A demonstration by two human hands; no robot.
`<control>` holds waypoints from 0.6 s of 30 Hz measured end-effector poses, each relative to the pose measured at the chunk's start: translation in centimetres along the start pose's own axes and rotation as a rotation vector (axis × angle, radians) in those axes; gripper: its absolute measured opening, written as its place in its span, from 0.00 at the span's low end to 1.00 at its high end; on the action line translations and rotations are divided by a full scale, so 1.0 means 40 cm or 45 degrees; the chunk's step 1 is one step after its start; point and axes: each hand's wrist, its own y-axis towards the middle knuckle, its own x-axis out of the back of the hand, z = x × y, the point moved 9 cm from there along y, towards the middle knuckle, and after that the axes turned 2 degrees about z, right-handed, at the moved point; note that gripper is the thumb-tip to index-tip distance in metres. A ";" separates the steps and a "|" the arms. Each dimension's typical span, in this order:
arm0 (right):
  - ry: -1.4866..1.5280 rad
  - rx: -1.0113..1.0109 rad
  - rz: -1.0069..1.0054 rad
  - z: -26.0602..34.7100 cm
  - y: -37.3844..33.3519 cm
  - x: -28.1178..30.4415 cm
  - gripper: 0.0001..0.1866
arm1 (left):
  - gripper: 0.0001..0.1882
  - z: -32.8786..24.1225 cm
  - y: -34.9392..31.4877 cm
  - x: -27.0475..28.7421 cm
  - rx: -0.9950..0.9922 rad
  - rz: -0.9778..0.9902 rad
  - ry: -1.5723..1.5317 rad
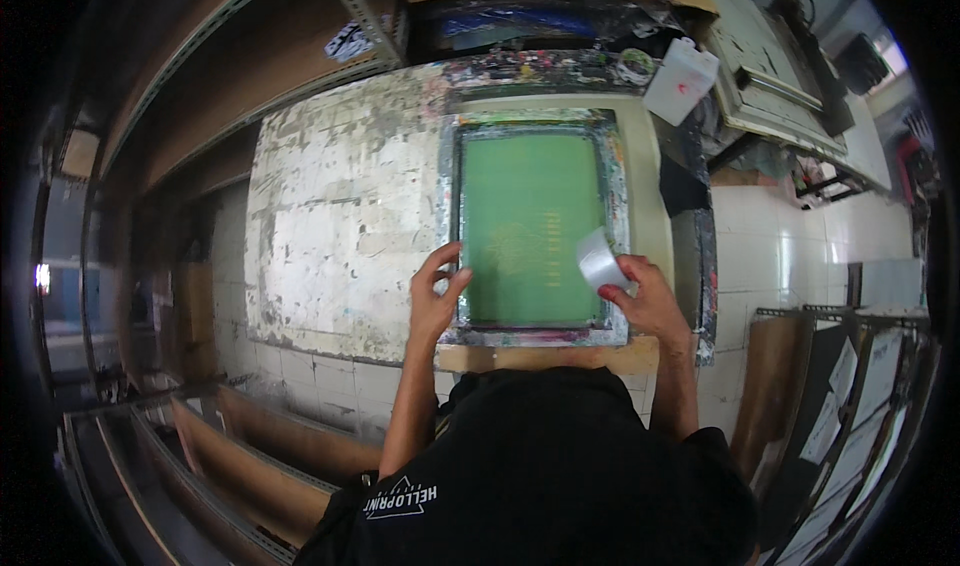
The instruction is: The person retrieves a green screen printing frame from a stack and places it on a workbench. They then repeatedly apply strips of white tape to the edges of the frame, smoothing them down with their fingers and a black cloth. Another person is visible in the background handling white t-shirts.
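Observation:
A screen-printing frame with green mesh (532,181) lies flat in front of me, a faint pattern showing on the mesh. Its border (450,166) is stained with paint. My left hand (437,284) rests at the frame's left side, thumb and fingers apart, the fingertips touching the border. Over the mesh's lower right part, my right hand (640,291) grips a roll of silvery tape (600,258), tilted above the frame. Red stains mark the right fingertips.
The frame sits on a paint-spattered white table (340,206). A white plastic jug (682,81) stands at the far right, beside a tape-like ring (635,66). Metal-edged shelving (200,96) rises at the left; wooden boards (250,446) stand in a rack at lower left.

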 end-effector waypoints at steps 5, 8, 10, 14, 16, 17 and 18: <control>-0.034 0.119 0.340 0.077 0.055 -0.162 0.18 | 0.16 -0.123 0.039 -0.110 -0.033 0.333 -0.133; -0.073 0.192 0.391 0.135 0.066 -0.196 0.15 | 0.12 -0.129 0.030 -0.128 0.099 0.406 0.162; -0.101 0.191 0.425 0.136 0.066 -0.213 0.17 | 0.09 -0.121 0.024 -0.119 0.133 0.392 0.265; -0.189 0.281 0.303 0.163 0.074 -0.199 0.22 | 0.06 -0.073 0.033 -0.076 0.046 0.158 0.169; -0.412 0.106 0.294 0.149 0.085 -0.166 0.24 | 0.05 -0.061 0.037 -0.038 0.065 -0.031 0.063; -0.522 0.018 0.290 0.135 0.093 -0.151 0.26 | 0.04 -0.054 0.035 -0.010 0.105 -0.135 0.004; -0.526 0.085 0.259 0.138 0.100 -0.138 0.26 | 0.04 -0.048 0.031 0.011 0.141 -0.238 -0.061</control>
